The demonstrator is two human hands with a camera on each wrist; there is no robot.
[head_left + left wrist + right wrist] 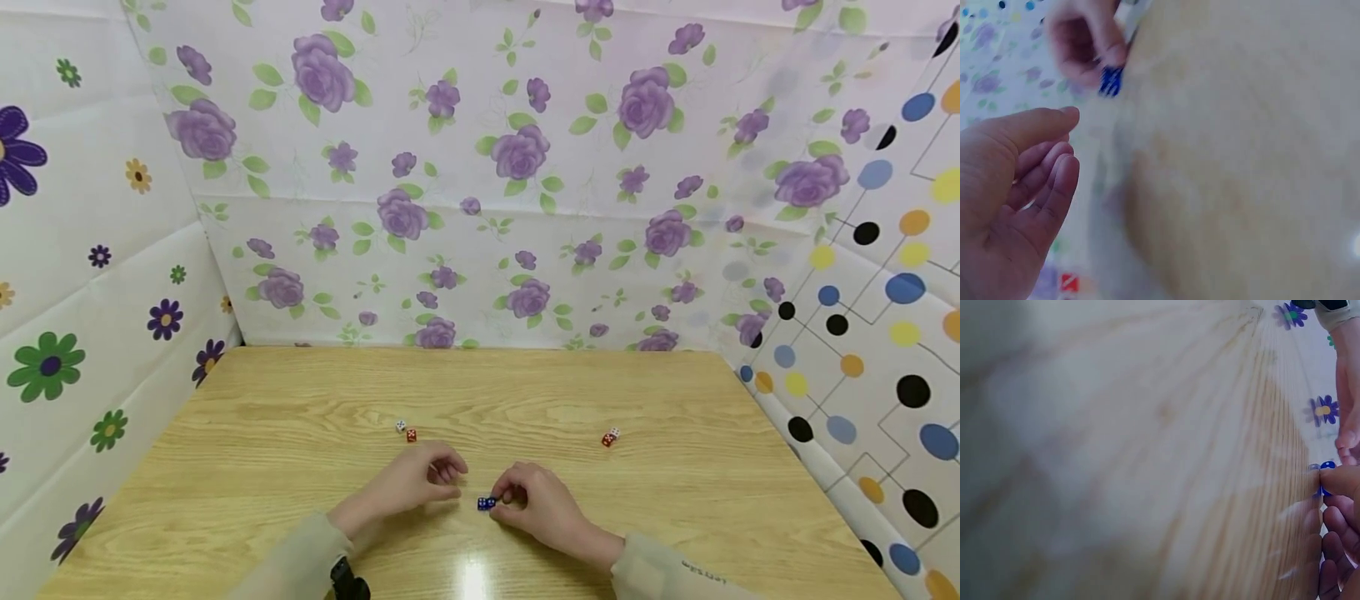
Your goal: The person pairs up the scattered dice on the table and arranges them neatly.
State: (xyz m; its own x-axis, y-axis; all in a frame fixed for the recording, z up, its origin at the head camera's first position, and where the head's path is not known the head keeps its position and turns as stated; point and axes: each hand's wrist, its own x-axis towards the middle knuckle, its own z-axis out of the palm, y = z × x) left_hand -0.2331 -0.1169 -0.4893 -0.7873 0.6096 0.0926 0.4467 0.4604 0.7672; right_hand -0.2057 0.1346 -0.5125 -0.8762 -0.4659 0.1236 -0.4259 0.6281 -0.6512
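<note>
Two blue dice (482,504) with white pips sit side by side on the wooden table. My right hand (540,504) pinches the right-hand one between thumb and index finger; its other fingers are curled. In the right wrist view the thumb partly covers the blue die (1327,466). Just left of the dice, my left hand (417,482) hovers with loosely bent fingers and holds nothing. The left wrist view shows that left hand (1016,181) apart from the blurred blue dice (1110,81) at the right hand's fingertips.
Beyond my left hand lie a white die (401,426) and a red die (411,435). Farther right, another red die (607,440) touches a white die (615,433). Patterned cloth walls (465,208) stand around the back and sides of the table (300,392).
</note>
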